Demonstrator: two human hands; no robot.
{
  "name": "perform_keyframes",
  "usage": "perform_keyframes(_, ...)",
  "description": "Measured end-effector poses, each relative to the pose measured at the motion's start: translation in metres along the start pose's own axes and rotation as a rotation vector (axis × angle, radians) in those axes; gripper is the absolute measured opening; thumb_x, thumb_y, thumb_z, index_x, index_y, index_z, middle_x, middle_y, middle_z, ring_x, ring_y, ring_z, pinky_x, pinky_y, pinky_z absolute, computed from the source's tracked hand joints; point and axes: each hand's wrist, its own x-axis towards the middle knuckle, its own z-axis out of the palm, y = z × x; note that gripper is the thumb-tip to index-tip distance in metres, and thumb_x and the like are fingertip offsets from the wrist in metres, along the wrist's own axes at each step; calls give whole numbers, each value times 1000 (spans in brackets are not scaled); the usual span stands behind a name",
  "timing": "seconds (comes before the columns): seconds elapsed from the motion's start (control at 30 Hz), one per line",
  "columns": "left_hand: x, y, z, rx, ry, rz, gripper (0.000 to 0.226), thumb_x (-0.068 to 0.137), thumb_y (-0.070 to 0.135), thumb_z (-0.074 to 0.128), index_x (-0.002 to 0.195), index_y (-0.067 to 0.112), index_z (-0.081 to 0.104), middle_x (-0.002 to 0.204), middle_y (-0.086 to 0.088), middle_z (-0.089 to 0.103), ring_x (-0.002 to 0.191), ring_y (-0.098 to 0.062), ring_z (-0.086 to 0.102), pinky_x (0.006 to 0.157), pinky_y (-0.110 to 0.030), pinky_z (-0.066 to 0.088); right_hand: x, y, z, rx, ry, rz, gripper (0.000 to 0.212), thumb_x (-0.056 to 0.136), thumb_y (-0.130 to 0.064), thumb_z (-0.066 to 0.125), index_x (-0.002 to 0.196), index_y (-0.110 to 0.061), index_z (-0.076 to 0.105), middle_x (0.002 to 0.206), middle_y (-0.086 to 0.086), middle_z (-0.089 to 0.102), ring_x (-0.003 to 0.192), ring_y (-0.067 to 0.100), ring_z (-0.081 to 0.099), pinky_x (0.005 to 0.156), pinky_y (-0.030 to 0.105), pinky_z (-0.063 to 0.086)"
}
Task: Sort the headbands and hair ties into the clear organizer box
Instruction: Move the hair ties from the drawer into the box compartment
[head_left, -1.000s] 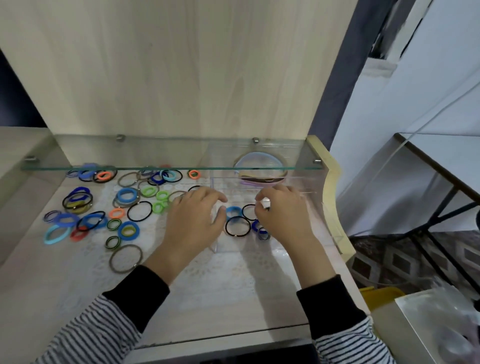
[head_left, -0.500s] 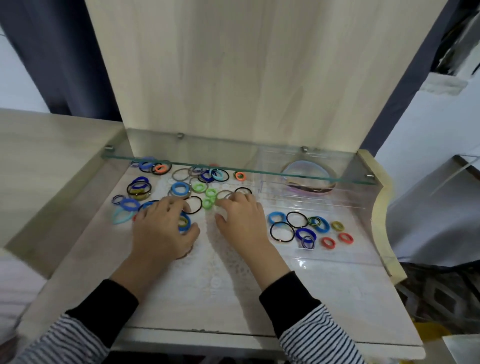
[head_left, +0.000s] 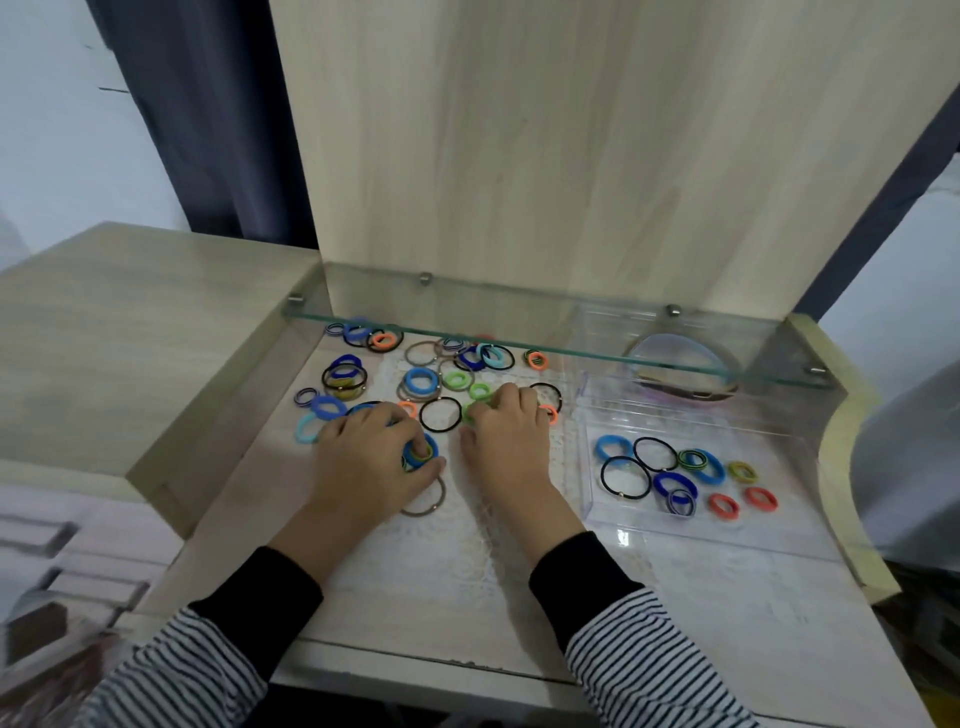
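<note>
The left hand (head_left: 371, 462) pinches a blue hair tie (head_left: 422, 451); right hand (head_left: 506, 441) curls round a green tie (head_left: 470, 413); the clear box (head_left: 779, 530) sits on the desk (head_left: 727, 597) right of both, nearer the right hand.

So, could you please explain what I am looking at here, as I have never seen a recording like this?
There is no machine: a camera worn on a person's head looks down at their two bare hands. Loose hair ties lie on the desk. On the right stands the clear organizer box, with some sorted ties in front and headbands behind. The left hand pinches a blue hair tie; the right hand touches a green hair tie; its grip is unclear.
</note>
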Motion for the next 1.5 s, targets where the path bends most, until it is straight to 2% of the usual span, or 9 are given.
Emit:
perform_keyframes(0.13, 6, 10, -4, 43, -77, -54, 21, 73, 49, 72, 69, 30, 62, 95, 11, 62, 92, -18, 60, 82, -36, 35, 0, -2, 0, -18, 27, 4, 20, 49, -17, 82, 57, -16, 64, 72, 5, 54, 71, 27, 54, 60, 32, 44)
perform_keyframes(0.27, 9, 15, -6, 186, -93, -4, 21, 76, 45, 64, 69, 25, 66, 91, 5, 63, 88, -22, 60, 87, -42, 38, 0, 2, 0, -25, 34, -6, 18, 51, -13, 81, 57, -15, 64, 72, 5, 55, 71, 27, 54, 61, 32, 43)
perform_keyframes(0.37, 12, 19, -7, 228, -130, -12, 24, 81, 50, 60, 77, 27, 66, 93, 7, 61, 92, -20, 59, 92, -43, 36, -1, 4, 2, -5, 59, -17, 17, 53, -10, 80, 57, -14, 64, 73, 6, 55, 71, 27, 54, 61, 33, 44)
perform_keyframes(0.47, 16, 20, -10, 161, -84, -56, 16, 88, 42, 54, 88, 27, 61, 94, 6, 60, 92, -20, 59, 89, -41, 36, -2, 7, 3, -4, 76, -16, 17, 54, -10, 81, 58, -14, 65, 73, 6, 56, 71, 27, 54, 61, 32, 43)
perform_keyframes(0.63, 28, 11, -16, 218, -225, -112, 25, 97, 40, 43, 117, 37, 57, 120, 11, 57, 114, -16, 52, 97, -39, 32, -3, 14, 6, 7, 100, -56, 16, 54, -10, 82, 61, -15, 68, 76, 6, 57, 75, 28, 54, 66, 33, 45)
perform_keyframes(0.9, 41, 4, -22, 191, -351, -82, 12, 94, 45, 53, 97, 39, 62, 110, 14, 61, 107, -13, 55, 95, -39, 32, -4, 17, 9, 51, 127, -60, 16, 56, -12, 81, 62, -16, 68, 77, 6, 56, 75, 29, 54, 67, 33, 45)
perform_keyframes(1.1, 41, 7, -22, 242, -393, -35, 13, 97, 42, 47, 100, 35, 58, 110, 10, 60, 106, -15, 54, 96, -39, 33, -5, 18, 8, 61, 128, -64, 14, 59, -12, 80, 63, -17, 68, 78, 6, 56, 77, 28, 54, 68, 35, 45)
perform_keyframes(1.33, 38, 11, -24, 191, -328, -56, 17, 100, 39, 38, 104, 30, 52, 99, 8, 66, 95, -18, 58, 91, -38, 37, -7, 18, 6, 61, 128, -74, 13, 59, -11, 79, 63, -16, 69, 79, 6, 57, 77, 28, 54, 68, 35, 46)
perform_keyframes(1.5, 38, 16, -27, 71, -239, -53, 15, 99, 37, 43, 103, 29, 55, 94, 8, 70, 92, -18, 64, 89, -37, 37, -8, 19, -3, 100, 120, -88, 15, 57, -7, 80, 64, -15, 69, 78, 6, 56, 77, 29, 54, 66, 36, 47)
